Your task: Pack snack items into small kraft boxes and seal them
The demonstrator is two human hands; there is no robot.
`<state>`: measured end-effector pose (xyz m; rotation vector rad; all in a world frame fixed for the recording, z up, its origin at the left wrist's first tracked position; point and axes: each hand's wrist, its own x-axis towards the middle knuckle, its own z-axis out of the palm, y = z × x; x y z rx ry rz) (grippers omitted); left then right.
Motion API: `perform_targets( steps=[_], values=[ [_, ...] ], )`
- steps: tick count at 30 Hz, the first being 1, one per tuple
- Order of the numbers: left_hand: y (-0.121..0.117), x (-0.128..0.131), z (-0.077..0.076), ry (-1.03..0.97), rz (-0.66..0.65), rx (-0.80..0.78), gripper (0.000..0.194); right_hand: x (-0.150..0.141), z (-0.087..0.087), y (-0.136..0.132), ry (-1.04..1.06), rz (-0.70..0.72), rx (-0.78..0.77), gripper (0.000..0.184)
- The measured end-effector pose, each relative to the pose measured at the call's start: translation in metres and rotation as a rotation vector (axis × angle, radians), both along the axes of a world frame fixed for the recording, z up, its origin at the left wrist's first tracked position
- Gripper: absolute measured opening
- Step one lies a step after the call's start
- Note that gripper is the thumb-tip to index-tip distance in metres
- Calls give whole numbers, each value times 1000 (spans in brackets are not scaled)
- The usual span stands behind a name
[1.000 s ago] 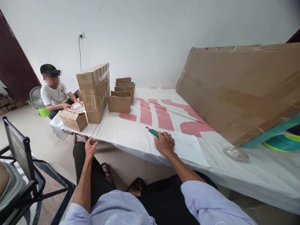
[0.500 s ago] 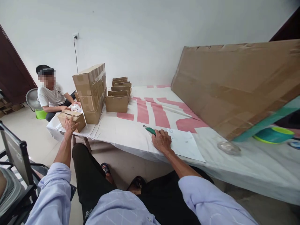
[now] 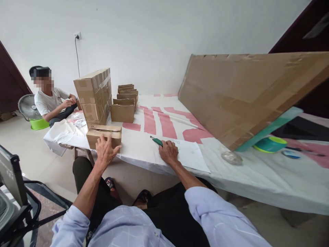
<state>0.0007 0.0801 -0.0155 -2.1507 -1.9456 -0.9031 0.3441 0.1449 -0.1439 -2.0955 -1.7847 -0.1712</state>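
Cardboard box point(image 3: 114, 134) touches the widespread left hand point(image 3: 105, 151); right hand point(image 3: 168, 152) grips a green-handled tool point(image 3: 157, 140)

Soft, diffuse light, faint shadows, stretched edges

- The small taped, oblong brown cardboard box point(image 3: 116, 138) has shifted rightward, from beside the tall brown carton stack point(image 3: 94, 97) to its front.
- The bare left hand point(image 3: 105, 151), earlier empty, now spreads against that box.
- The white-shirted co-worker's hands point(image 3: 70, 101) have risen.
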Motion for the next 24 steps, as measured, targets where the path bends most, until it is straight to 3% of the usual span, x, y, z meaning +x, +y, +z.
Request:
perform_targets(
  steps=[3, 6, 8, 11, 17, 24],
  values=[
    [4, -2, 6, -170, -120, 142, 75, 0, 1, 0, -3, 1, -6, 35],
    [26, -40, 10, -478, -66, 205, 85, 0, 2, 1, 7, -7, -18, 35],
    [42, -69, 7, -757, -63, 30, 101, 0, 3, 1, 12, -11, -27, 36],
    [56, -94, -7, -1016, -204, -257, 112, 0, 4, 3, 3, -14, -34, 35],
    [64, -98, -28, -922, -592, -490, 118, 1, 2, 4, -6, -18, -40, 37],
    [65, -87, -36, -872, -601, -500, 115, 0, 2, 4, 13, -35, -47, 36]
  ],
)
